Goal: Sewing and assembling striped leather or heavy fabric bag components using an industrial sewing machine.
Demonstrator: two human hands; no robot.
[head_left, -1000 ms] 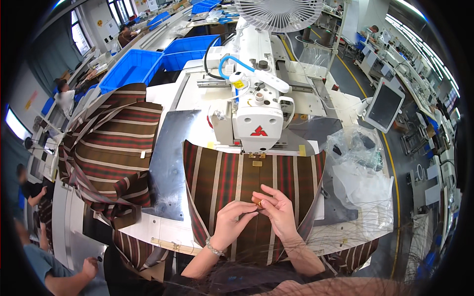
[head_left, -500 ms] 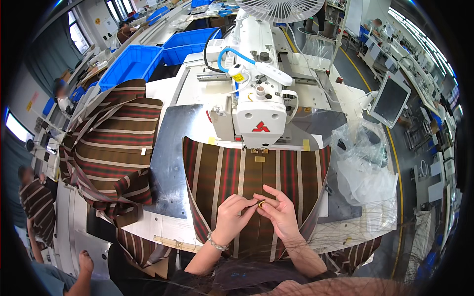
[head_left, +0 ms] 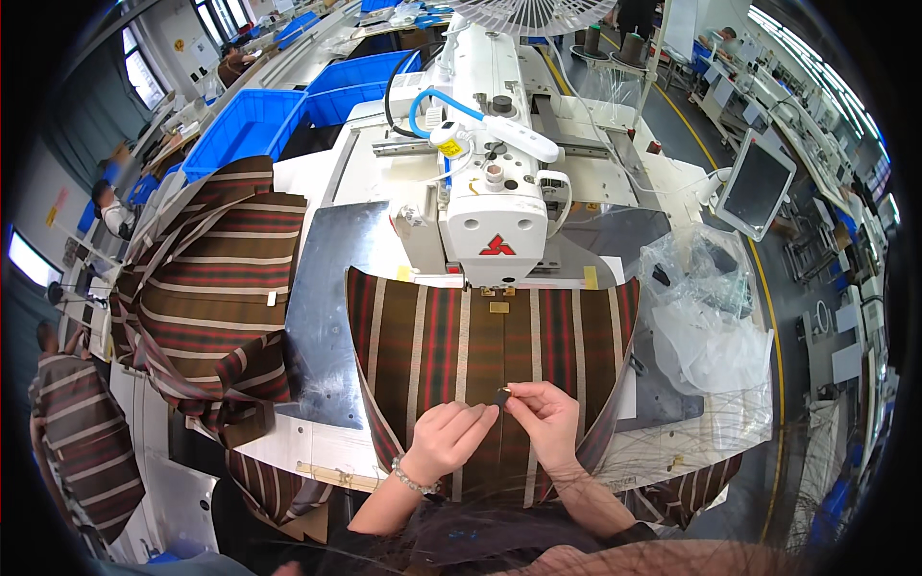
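Note:
My left hand point(head_left: 445, 440) and my right hand point(head_left: 545, 422) pinch a small dark piece point(head_left: 502, 396) between their fingertips, over a striped brown, red and cream fabric panel point(head_left: 384, 336). The panel lies under the head of a white sewing machine point(head_left: 495, 226), its side edges curling up. A small gold rectangle point(head_left: 498, 307) shows near the needle area, which is mostly hidden by the head.
Striped fabric point(head_left: 216, 288) is piled at left, beside a metal plate point(head_left: 327, 317). Crumpled plastic point(head_left: 701, 336) and a tilted screen point(head_left: 755, 184) are at right. Blue bins point(head_left: 245, 130) stand behind. A co-worker point(head_left: 53, 350) at left holds striped fabric point(head_left: 82, 446).
My right index finger has curled down, and the small piece between my fingertips now shows dark rather than brown and gold. At left, a co-worker's striped fabric has swung down into view.

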